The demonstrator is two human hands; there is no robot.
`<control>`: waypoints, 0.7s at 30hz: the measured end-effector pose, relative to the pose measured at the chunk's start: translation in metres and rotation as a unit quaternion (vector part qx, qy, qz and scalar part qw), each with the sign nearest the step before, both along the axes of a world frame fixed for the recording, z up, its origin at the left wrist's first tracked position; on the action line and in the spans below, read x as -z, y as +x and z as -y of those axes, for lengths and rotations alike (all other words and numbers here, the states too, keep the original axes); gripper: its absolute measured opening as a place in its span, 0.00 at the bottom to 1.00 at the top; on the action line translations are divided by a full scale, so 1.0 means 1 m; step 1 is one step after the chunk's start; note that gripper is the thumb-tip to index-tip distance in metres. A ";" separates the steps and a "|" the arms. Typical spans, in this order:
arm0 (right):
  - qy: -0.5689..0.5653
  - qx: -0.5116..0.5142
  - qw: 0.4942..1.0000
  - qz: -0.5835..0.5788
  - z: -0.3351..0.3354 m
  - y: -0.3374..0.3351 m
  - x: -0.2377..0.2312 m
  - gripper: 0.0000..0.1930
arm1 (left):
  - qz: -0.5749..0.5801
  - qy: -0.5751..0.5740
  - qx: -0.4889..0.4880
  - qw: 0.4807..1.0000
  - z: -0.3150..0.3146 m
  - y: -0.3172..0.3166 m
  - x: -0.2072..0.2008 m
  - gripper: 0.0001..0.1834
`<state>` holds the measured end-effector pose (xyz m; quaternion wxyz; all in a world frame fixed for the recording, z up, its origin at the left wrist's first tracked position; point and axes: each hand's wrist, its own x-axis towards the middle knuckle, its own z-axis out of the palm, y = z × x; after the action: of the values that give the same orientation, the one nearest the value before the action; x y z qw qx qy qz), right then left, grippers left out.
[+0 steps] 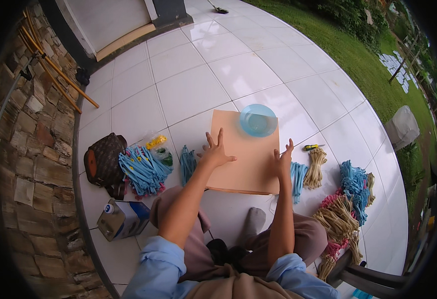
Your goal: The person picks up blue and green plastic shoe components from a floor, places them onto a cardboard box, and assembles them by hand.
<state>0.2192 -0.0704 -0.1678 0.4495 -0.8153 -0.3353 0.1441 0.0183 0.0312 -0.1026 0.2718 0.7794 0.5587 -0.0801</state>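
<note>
In front of my crossed legs a flat tan board or sheet of card [248,164] lies on the tiles. My left hand [218,152] is over its left edge, fingers spread and nothing in them. At the right edge, my right hand [282,162] is also empty, fingers apart and pointing up. Whether either palm touches the board I cannot tell. A see-through blue bowl [257,121] stands on the board's far right corner. Bundles of blue cord-like strips lie close by: one [187,165] beyond my left forearm, another [298,182] right of my right hand.
Beside the right blue bundle lie a beige bundle [316,169] and a yellow-and-black screwdriver-like tool [313,147]. Beige, pink and blue bundles [337,217] pile up further right. On my left are a brown bag [105,159], a large blue bundle [145,169] and a metal can [122,219].
</note>
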 end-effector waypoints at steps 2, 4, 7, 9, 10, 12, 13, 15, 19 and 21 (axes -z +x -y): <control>0.140 0.040 0.984 0.106 -0.005 -0.003 -0.018 0.30 | -0.007 0.042 -0.023 0.999 -0.001 -0.010 -0.024 0.62; 0.186 0.043 0.982 0.004 -0.016 -0.038 -0.081 0.24 | 0.191 0.248 -0.053 0.948 -0.006 -0.046 -0.046 0.46; 0.327 -0.047 0.944 -0.020 -0.027 -0.092 -0.148 0.15 | 0.409 0.229 -0.134 0.873 -0.005 -0.101 -0.094 0.26; 0.347 -0.125 0.927 -0.064 -0.036 -0.135 -0.161 0.13 | 0.514 0.177 -0.198 0.816 -0.005 -0.147 -0.105 0.23; 0.365 -0.189 0.906 -0.105 -0.042 -0.158 -0.161 0.12 | 0.551 0.154 -0.218 0.791 -0.006 -0.172 -0.105 0.22; 0.311 -0.278 0.885 -0.205 -0.058 -0.204 -0.142 0.10 | 0.588 0.091 -0.283 0.752 -0.008 -0.213 -0.088 0.22; 0.244 -0.330 0.878 -0.247 -0.067 -0.229 -0.125 0.11 | 0.591 0.079 -0.312 0.740 -0.012 -0.235 -0.067 0.20; 0.080 -0.457 0.855 -0.230 -0.085 -0.272 -0.069 0.12 | 0.545 0.085 -0.381 0.742 -0.010 -0.274 -0.014 0.20; -0.108 -0.615 0.781 -0.026 -0.110 -0.293 0.065 0.14 | 0.449 0.090 -0.436 0.775 -0.018 -0.278 0.102 0.15; -0.139 -0.404 0.890 -0.161 -0.122 -0.311 0.084 0.15 | 0.384 0.130 -0.430 0.807 -0.022 -0.273 0.144 0.17</control>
<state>-0.0919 0.0514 -0.2518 0.2825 -0.6290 -0.5356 0.4875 -0.2548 0.0535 -0.2470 0.3666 0.4547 0.6921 0.4240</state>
